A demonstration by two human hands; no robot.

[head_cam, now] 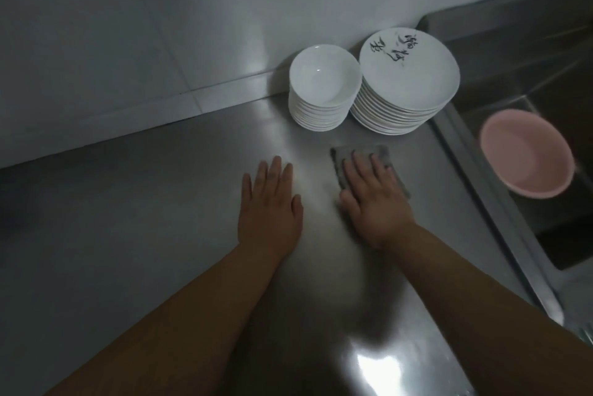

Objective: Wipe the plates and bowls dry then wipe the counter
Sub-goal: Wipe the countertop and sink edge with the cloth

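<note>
So the right hand (373, 200) is flat on a grey cloth (382, 151), fingers straight and spread, pressing it onto the steel counter (128, 235). It's not gripping the cloth, just palm-down on top, and the far edge of the cloth sticks out past the fingertips. The left hand (271, 203) is just beside it to the left, also flat on the bare counter with fingers straight and close together, holding nothing. The two hands are near each other but not touching.

Right beyond the cloth, up against the white tiled wall (160, 26), there's a stack of white bowls (322, 87) and next to it on the right a stack of white plates (406, 81); the top plate has dark brush writing on it. The stacks look like they touch or nearly so. Off to the right is the sink (545, 74), with a pink basin (528, 151) in it.
</note>
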